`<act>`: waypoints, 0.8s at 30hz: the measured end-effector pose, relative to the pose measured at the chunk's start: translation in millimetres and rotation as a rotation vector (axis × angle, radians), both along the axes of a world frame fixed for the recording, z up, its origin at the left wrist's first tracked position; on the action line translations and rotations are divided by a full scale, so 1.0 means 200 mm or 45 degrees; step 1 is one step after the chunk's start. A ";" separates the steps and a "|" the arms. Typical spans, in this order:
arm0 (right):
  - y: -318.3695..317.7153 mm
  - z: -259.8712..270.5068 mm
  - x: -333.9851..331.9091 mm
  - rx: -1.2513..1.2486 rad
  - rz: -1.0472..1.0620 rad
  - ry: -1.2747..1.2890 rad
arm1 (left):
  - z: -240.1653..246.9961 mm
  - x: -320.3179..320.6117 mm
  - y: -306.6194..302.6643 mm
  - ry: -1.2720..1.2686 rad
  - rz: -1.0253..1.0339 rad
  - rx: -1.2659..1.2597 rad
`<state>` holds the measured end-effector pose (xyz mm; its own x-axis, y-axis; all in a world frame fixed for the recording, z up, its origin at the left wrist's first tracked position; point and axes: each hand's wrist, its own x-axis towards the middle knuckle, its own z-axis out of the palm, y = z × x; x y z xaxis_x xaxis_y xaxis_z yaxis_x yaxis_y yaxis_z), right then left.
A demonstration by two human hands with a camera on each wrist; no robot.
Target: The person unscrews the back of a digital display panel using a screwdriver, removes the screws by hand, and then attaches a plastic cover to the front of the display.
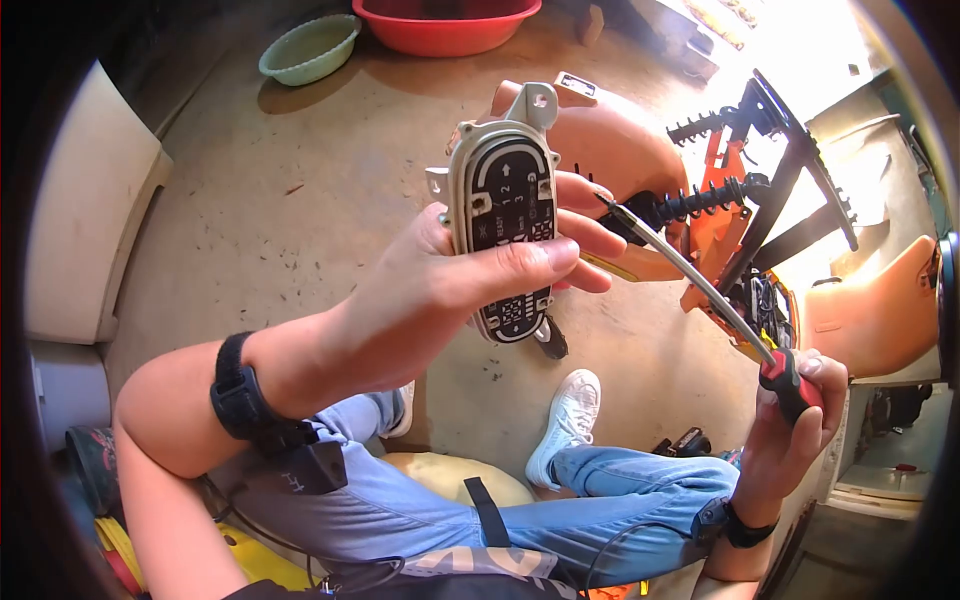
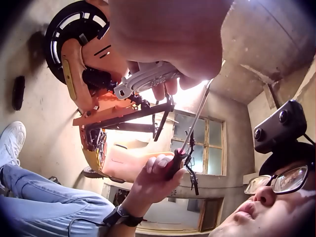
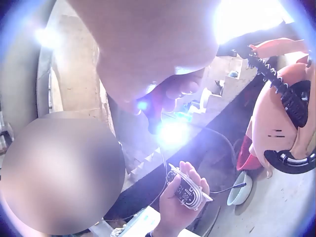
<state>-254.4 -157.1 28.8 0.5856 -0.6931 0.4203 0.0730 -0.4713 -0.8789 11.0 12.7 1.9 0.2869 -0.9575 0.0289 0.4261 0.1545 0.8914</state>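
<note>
My left hand (image 1: 425, 275) holds a scooter instrument display (image 1: 513, 190) in front of me, its thumb across the dark face and its fingers behind. The display has a white rim, mounting tabs and printed speed and READY markings. In the left wrist view, the display's grey housing (image 2: 150, 80) shows under that hand. With its fingers round the red-and-black handle, my right hand (image 1: 800, 425) grips a screwdriver (image 1: 690, 270). The long metal shaft slants up and left, its tip near the left fingertips in the head view. In the right wrist view, glare covers part of the grip.
A partly stripped orange scooter (image 1: 615, 150) with exposed springs and black frame lies to the right. Green (image 1: 312, 50) and red (image 1: 445, 30) basins stand on the far floor. A white cabinet (image 1: 90, 210) is at the left. My legs are bent below the hands.
</note>
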 end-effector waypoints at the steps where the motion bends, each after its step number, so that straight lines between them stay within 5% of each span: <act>1: 0.01 0.00 0.00 -0.017 -0.032 0.013 | -0.01 0.00 0.00 0.004 0.001 -0.007; 24: 0.02 -0.01 -0.01 -0.123 -0.094 0.164 | -0.04 -0.03 -0.01 -0.314 0.117 0.014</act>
<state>-256.4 -154.1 27.6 0.5877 -0.6962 0.4122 -0.0750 -0.5542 -0.8290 5.6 10.5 -5.2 0.3582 -0.9285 0.0981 0.1806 0.1720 0.9684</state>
